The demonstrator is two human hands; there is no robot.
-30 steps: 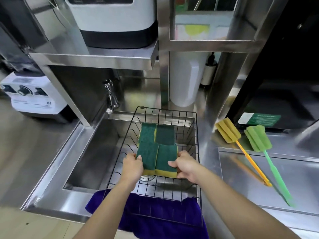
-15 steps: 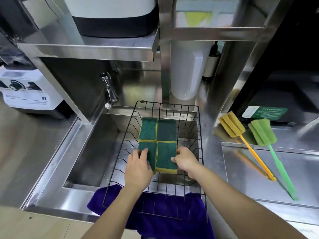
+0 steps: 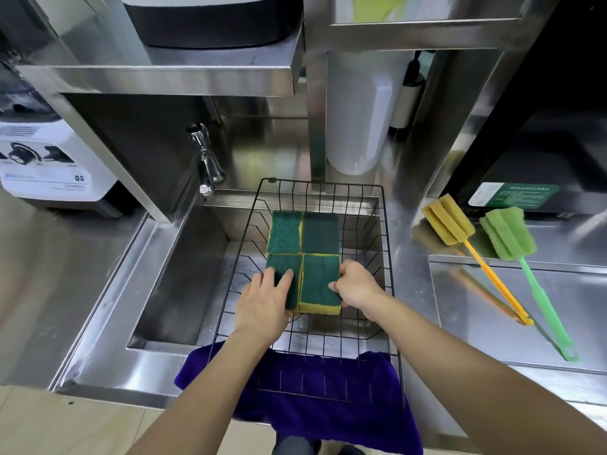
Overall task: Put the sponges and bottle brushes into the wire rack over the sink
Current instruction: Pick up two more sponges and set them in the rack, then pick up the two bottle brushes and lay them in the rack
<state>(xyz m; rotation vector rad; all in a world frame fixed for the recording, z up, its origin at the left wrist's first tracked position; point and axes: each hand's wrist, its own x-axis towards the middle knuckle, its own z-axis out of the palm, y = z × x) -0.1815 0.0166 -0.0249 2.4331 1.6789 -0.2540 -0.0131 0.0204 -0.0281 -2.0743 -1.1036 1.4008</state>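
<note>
Four sponges (image 3: 303,257) are showing dark green scouring tops over yellow undersides (the yellow is peeking out along the near edge and the seams). The wire rack (image 3: 387,244) is showing black, its thin bars making a grid pattern. A cloth (image 3: 328,399) is draping deep purple over the sink's front edge. One bottle brush (image 3: 448,224) is showing a mustard-yellow head on an orange handle; the other bottle brush (image 3: 507,233) is showing green throughout. The table (image 3: 492,307) is gleaming silver steel.
</note>
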